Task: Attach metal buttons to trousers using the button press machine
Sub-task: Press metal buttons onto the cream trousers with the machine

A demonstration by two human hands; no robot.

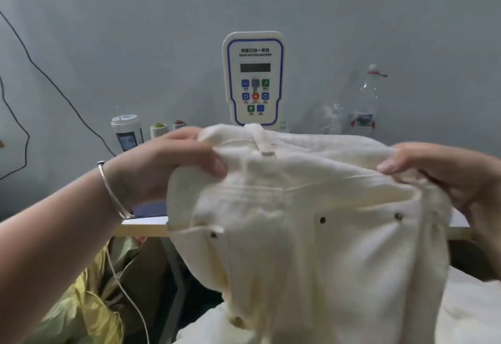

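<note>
- Head view looks down on a pair of cream cotton trousers (311, 235) held up in front of the person, waistband uppermost, the legs hanging down past the bench edge (143, 226).
- Left hand (168, 164) has its grip clenched on the left end of the waistband, thumb on the near side and fingers curled behind the cloth; a thin silver bangle (112, 192) sits on that wrist.
- Right hand (444, 170) pinches the right end of the waistband, fingertips pressing the fabric fold.
- Three small dark metal studs show on the trousers: one at the left pocket corner (213, 234), two on the right pocket (322, 219) and (398, 216).
- Behind the cloth stands the white button press machine's blue-edged control panel (254, 78), its lower part hidden by the waistband.
- A clear plastic bottle (366, 102) stands to the right of the panel; a white-capped jar (127, 132) and thread cones (158, 130) stand to the left, against the grey wall.
</note>
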